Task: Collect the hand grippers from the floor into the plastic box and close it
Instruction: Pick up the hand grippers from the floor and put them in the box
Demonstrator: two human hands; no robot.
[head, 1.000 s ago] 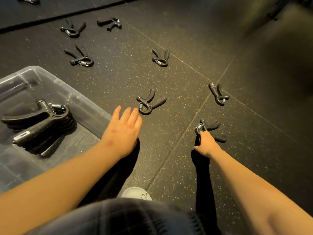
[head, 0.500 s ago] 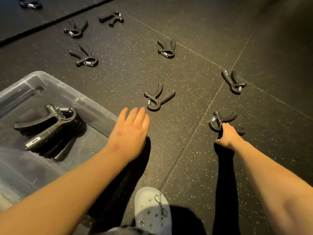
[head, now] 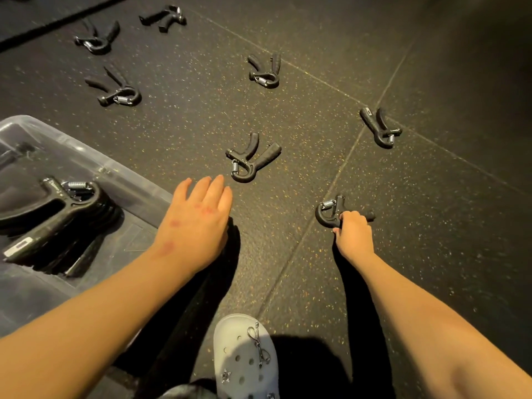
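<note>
My right hand [head: 352, 234] grips the handles of a black hand gripper [head: 326, 213] on the dark floor. My left hand [head: 198, 223] hovers with straight fingers just short of another hand gripper [head: 249, 158] and holds nothing. The clear plastic box [head: 121, 174] stands open at the left with several grippers stacked inside [head: 57, 208]. More grippers lie further out: one at the right [head: 378, 128], one in the middle [head: 266, 72], and three at the upper left [head: 116, 90] [head: 98, 38] [head: 164, 18].
My white clog [head: 247, 358] is planted on the floor between my arms. Floor tile seams [head: 339, 174] cross the speckled rubber mat. No lid for the box is in view.
My right hand has closed round the nearest gripper's handles. My left hand has crept forward toward the middle gripper. The camera has shifted, bringing my clog fully into view.
</note>
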